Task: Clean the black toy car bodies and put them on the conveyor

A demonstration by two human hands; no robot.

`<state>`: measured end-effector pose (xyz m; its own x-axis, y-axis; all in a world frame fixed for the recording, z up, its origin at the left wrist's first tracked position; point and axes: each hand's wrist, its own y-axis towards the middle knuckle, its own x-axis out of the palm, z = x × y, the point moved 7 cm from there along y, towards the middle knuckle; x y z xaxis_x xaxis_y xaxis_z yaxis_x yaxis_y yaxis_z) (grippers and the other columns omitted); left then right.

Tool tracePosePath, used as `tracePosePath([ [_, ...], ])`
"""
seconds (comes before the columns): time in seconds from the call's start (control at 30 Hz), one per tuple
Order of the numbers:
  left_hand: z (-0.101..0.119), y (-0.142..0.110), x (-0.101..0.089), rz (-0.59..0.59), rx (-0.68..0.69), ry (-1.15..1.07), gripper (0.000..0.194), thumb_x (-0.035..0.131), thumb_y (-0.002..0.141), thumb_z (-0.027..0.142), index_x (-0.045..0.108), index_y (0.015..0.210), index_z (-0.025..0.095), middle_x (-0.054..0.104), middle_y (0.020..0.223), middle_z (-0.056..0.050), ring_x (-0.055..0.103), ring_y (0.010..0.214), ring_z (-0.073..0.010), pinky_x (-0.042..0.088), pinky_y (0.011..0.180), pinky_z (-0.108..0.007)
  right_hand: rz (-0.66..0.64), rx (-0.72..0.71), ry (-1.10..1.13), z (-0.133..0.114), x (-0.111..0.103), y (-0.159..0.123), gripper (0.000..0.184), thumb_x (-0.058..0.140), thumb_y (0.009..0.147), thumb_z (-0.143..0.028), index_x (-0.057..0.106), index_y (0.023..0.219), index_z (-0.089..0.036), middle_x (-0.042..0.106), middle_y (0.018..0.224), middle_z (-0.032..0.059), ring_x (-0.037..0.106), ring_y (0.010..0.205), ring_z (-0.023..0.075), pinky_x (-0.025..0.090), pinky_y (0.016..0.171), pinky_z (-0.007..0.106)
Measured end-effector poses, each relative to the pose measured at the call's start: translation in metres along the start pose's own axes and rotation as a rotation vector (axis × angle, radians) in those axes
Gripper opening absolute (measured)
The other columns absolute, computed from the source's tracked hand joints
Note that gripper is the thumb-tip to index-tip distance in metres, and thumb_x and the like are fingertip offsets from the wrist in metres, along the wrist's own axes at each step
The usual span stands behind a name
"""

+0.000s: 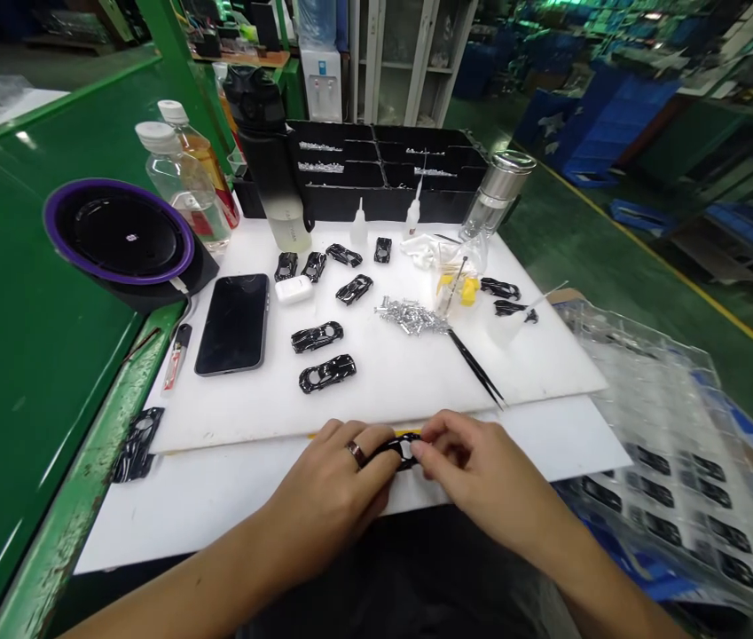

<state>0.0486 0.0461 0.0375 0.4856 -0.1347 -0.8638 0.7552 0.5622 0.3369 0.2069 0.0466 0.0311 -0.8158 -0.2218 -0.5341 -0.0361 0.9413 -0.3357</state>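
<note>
Between both hands, at the near edge of the white foam board (236, 413), is a black toy car body (406, 448). My left hand (340, 475) is closed around its left end, with a ring on one finger. The fingers of my right hand (473, 466) pinch its right end, hiding part of it. Just beyond lie more black car bodies (327, 374), with others farther back on the board. A pile of small silvery parts (411, 317) sits right of the middle, and black tweezers (475, 366) rest against it.
A phone (233, 324), a lighter (176, 358) and a purple-rimmed round device (120, 240) are at the left. Bottles (276, 169), a black compartment box (386, 169) and a flask (497, 195) stand at the back. Clear trays (655, 373) holding car bodies lie at the right.
</note>
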Motion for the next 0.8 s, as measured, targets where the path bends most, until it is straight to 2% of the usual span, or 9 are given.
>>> tracePosePath([
  [0.07,-0.003,-0.001,0.003,-0.032,0.010,-0.001,0.025,0.054,0.096,0.012,0.061,0.119,0.019,0.067,0.122,-0.008,0.061,0.099,-0.0259,0.051,0.078,-0.043,0.165,-0.119,-0.183,-0.012,-0.019,0.012,0.019,0.060,0.095,-0.038,0.069,0.088,-0.024,0.072,0.077,-0.0029,0.066,0.068,0.0147,0.048,0.063,0.028],
  [0.13,-0.004,-0.003,0.007,-0.054,0.026,-0.002,0.026,0.055,0.096,0.013,0.061,0.121,0.019,0.066,0.122,-0.009,0.060,0.103,-0.0273,0.050,0.080,-0.044,0.337,-0.228,-0.354,-0.024,-0.035,0.030,0.014,0.058,0.097,-0.030,0.071,0.096,-0.024,0.074,0.091,-0.0027,0.067,0.077,0.0143,0.049,0.072,0.028],
  [0.2,-0.006,-0.005,0.010,-0.062,0.041,-0.007,0.024,0.055,0.096,0.015,0.062,0.119,0.019,0.066,0.122,-0.009,0.058,0.105,-0.0281,0.050,0.083,-0.044,0.421,-0.282,-0.480,-0.033,-0.041,0.053,0.015,0.057,0.097,-0.023,0.071,0.103,-0.023,0.074,0.100,-0.0016,0.068,0.084,0.0146,0.049,0.079,0.028],
  [0.3,-0.006,-0.007,0.011,-0.069,0.054,-0.012,0.023,0.056,0.096,0.016,0.062,0.118,0.018,0.065,0.121,-0.009,0.057,0.106,-0.0279,0.050,0.086,-0.044,0.446,-0.285,-0.563,-0.041,-0.038,0.087,0.016,0.058,0.096,-0.023,0.071,0.105,-0.020,0.073,0.101,0.0028,0.067,0.087,0.0186,0.048,0.081,0.032],
  [0.4,-0.006,-0.007,0.010,-0.069,0.060,-0.014,0.023,0.057,0.094,0.015,0.062,0.117,0.017,0.065,0.120,-0.010,0.057,0.105,-0.0273,0.051,0.086,-0.044,0.445,-0.268,-0.635,-0.048,-0.032,0.108,0.015,0.056,0.095,-0.022,0.071,0.096,-0.018,0.071,0.096,0.0068,0.065,0.086,0.0229,0.045,0.076,0.034],
  [0.47,-0.007,-0.007,0.009,-0.066,0.056,-0.017,0.024,0.058,0.093,0.014,0.062,0.117,0.017,0.064,0.119,-0.010,0.057,0.105,-0.0269,0.051,0.086,-0.043,0.444,-0.260,-0.667,-0.050,-0.031,0.113,0.019,0.052,0.095,-0.018,0.070,0.090,-0.017,0.070,0.093,0.0083,0.064,0.086,0.0239,0.044,0.074,0.034],
  [0.57,-0.007,-0.006,0.009,-0.071,0.049,-0.020,0.024,0.058,0.093,0.014,0.062,0.117,0.017,0.064,0.119,-0.010,0.056,0.105,-0.0269,0.052,0.087,-0.044,0.466,-0.251,-0.680,-0.049,-0.033,0.114,0.022,0.047,0.097,-0.018,0.068,0.091,-0.017,0.070,0.093,0.0096,0.064,0.086,0.0235,0.043,0.073,0.034],
  [0.8,-0.007,-0.006,0.011,-0.082,0.051,-0.025,0.023,0.056,0.094,0.013,0.062,0.116,0.017,0.063,0.118,-0.010,0.055,0.104,-0.0274,0.053,0.086,-0.045,0.446,-0.292,-0.660,-0.043,-0.033,0.114,0.020,0.051,0.096,-0.019,0.070,0.092,-0.019,0.070,0.095,0.0075,0.063,0.089,0.0222,0.045,0.077,0.033],
])
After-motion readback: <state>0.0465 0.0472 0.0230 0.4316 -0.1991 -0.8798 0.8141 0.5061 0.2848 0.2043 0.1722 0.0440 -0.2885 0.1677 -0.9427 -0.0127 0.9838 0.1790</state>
